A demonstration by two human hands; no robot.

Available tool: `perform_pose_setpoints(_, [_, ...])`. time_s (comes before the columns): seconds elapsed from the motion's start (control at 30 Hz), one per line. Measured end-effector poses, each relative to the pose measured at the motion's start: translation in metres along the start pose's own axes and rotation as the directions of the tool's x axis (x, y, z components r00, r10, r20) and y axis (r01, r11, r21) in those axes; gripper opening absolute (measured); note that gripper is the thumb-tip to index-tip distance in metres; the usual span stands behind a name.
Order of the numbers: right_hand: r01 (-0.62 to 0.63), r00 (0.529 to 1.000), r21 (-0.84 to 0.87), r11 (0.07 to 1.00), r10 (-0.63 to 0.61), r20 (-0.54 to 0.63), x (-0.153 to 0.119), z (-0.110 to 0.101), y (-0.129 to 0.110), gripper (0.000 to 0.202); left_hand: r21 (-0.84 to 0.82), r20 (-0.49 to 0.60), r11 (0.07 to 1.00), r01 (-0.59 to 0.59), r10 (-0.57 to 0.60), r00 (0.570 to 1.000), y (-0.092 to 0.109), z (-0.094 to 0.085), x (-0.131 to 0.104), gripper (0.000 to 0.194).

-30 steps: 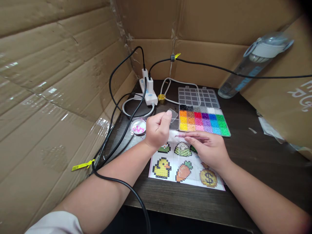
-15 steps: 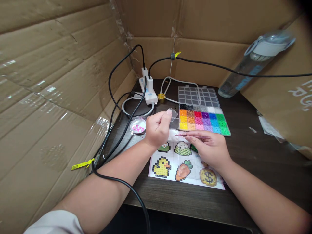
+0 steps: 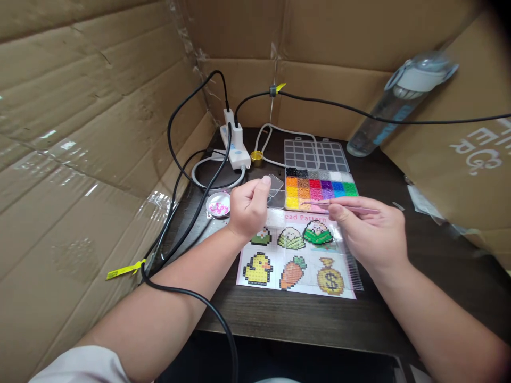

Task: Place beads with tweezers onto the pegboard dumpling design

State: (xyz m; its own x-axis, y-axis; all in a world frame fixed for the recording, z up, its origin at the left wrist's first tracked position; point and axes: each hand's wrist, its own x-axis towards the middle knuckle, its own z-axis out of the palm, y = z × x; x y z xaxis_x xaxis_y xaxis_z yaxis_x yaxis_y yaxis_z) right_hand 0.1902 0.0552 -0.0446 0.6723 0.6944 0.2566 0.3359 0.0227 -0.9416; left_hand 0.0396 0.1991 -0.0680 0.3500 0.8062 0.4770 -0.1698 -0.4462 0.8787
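My right hand (image 3: 373, 229) pinches pink tweezers (image 3: 339, 206), whose tips point left over the lower rows of the bead box (image 3: 315, 194). I cannot make out a bead in the tips. My left hand (image 3: 249, 206) is closed in a fist, thumb on top. Beside its thumb shows a clear square plastic piece (image 3: 276, 183); whether the fist holds it or anything else is hidden. Under both hands lies the bead pattern sheet (image 3: 311, 282) with a duck, a carrot and a money bag. A clear pegboard (image 3: 353, 266) overlaps the sheet's right side.
A white dish (image 3: 218, 204) of pink and white beads sits left of my fist. Behind are a power strip (image 3: 236, 149), a small gold cup (image 3: 256, 157) and a water bottle (image 3: 391, 106). A black cable (image 3: 187, 290) crosses my left forearm. Cardboard walls (image 3: 327, 37) enclose the table.
My right hand has moved right and up with the tweezers, from over the sheet to the bead box's front edge, uncovering more pattern. My left fist has stayed in place. The view shifted slightly.
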Motion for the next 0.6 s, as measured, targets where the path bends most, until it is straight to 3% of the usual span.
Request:
perform_pose_setpoints(0.13, [0.073,0.997,0.017,0.997,-0.073,-0.039,0.007,-0.032,-0.002,0.012,-0.002,-0.01,1.0,-0.011,0.011,1.0,-0.001,-0.001,0.001,0.054])
perform_pose_setpoints(0.27, [0.054,0.999,-0.013,0.998,-0.054,-0.002,0.005,-0.056,0.017,0.016,0.016,-0.009,0.999,-0.028,0.028,1.0,0.0,0.0,0.002,0.054])
perform_pose_setpoints(0.43, [-0.083,0.991,-0.063,0.995,0.089,0.104,-0.003,-0.06,0.05,0.016,0.027,-0.024,1.0,-0.015,0.015,1.0,-0.001,0.001,0.003,0.054])
perform_pose_setpoints(0.6, [-0.15,0.967,-0.074,0.986,0.162,0.196,-0.003,-0.06,0.059,0.016,0.001,-0.02,1.0,-0.014,0.014,1.0,-0.004,0.002,0.005,0.055])
